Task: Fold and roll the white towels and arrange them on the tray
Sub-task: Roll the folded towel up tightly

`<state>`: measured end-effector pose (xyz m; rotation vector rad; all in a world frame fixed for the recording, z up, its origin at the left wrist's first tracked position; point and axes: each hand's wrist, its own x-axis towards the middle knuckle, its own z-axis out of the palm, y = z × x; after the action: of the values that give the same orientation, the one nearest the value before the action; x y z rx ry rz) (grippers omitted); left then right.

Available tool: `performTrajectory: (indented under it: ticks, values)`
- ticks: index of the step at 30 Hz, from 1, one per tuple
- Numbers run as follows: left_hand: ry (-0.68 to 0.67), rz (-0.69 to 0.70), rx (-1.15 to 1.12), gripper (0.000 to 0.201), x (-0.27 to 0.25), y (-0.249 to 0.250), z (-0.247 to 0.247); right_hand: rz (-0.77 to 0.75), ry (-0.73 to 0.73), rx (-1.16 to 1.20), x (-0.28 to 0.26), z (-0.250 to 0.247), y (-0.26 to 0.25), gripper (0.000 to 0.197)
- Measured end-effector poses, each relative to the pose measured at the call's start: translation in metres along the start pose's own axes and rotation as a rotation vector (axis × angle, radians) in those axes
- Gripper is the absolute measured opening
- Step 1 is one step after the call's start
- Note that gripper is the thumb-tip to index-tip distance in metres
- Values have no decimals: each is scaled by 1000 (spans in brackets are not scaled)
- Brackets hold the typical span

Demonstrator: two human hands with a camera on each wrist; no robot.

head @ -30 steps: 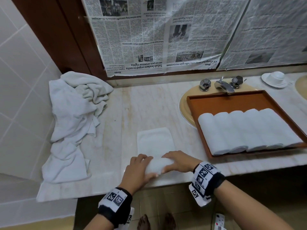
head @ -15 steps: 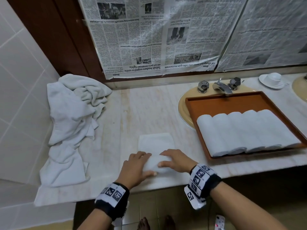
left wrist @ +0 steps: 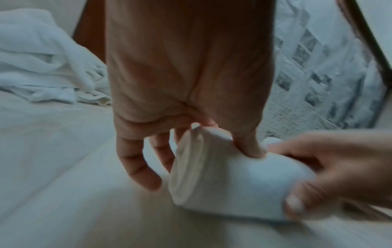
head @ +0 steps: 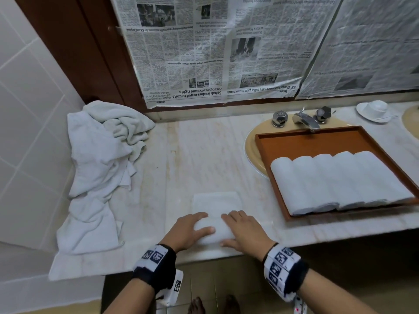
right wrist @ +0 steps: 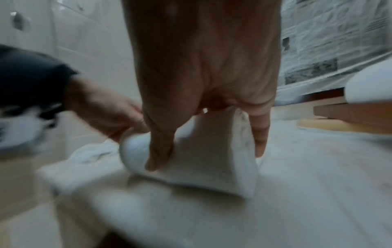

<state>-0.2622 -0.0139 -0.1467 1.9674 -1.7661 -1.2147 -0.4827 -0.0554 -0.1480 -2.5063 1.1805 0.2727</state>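
Note:
A white towel (head: 216,201) lies flat on the marble counter near its front edge, and its near end is wound into a roll (head: 215,233). My left hand (head: 195,227) grips the roll's left end (left wrist: 233,188), thumb on the near side and fingers over the far side. My right hand (head: 240,230) grips the right end (right wrist: 212,172) the same way. To the right, the brown tray (head: 317,141) holds several rolled white towels (head: 335,180) side by side along its front.
A heap of loose white towels (head: 102,166) covers the counter's left end against the tiled wall. The tray sits over a sink, with a chrome tap (head: 306,120) behind it. A white cup on its saucer (head: 373,109) stands at the back right. Newspaper covers the wall behind.
Both hands have pushed the roll away from the counter's edge. The roll has grown thicker and the flat stretch of towel beyond it is shorter.

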Motion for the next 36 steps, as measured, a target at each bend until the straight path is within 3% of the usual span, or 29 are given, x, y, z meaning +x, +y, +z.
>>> performTrajectory:
  ticks: [4, 7, 9, 12, 15, 17, 20, 22, 24, 26, 30, 33, 36]
  values:
    - [149, 113, 298, 79, -12, -3, 14, 35, -185, 309, 21, -34, 11, 65]
    - [110, 99, 322, 87, -9, -9, 11, 24, -229, 352, 25, -41, 14, 56]
    - [60, 81, 240, 88, 1, -12, 3, 39, -115, 174, 19, -35, 11, 63]
    - [-60, 90, 112, 65, 11, -5, -15, 29, 135, -108, -2, -8, -2, 69]
    - [-175, 31, 56, 56, 14, 6, -23, 19, 245, -154, -6, 10, -7, 82]
    - [-165, -5, 84, 63, 10, 8, -19, 8, 174, -64, 2, 1, -2, 75]
    - [18, 32, 277, 85, -5, 5, 0, 28, -43, 142, 19, -21, 7, 68]
    - [150, 128, 317, 82, -14, 1, 15, 57, -151, 278, 27, -32, 9, 67]
    - [167, 156, 286, 74, -16, -1, 18, 77, -199, 374, 29, -37, 11, 68]
    - [129, 118, 301, 70, -10, 0, 12, 87, -178, 312, 21, -36, 10, 78]
    - [-58, 34, 245, 69, 14, 13, -19, 62, 41, -64, -1, -21, 1, 85]
    - [-223, -6, 192, 59, 34, 20, -35, 92, 7, -95, 8, -21, -1, 97]
    - [-283, -51, 236, 70, 46, 21, -43, 112, -85, -5, 27, -32, 7, 98]
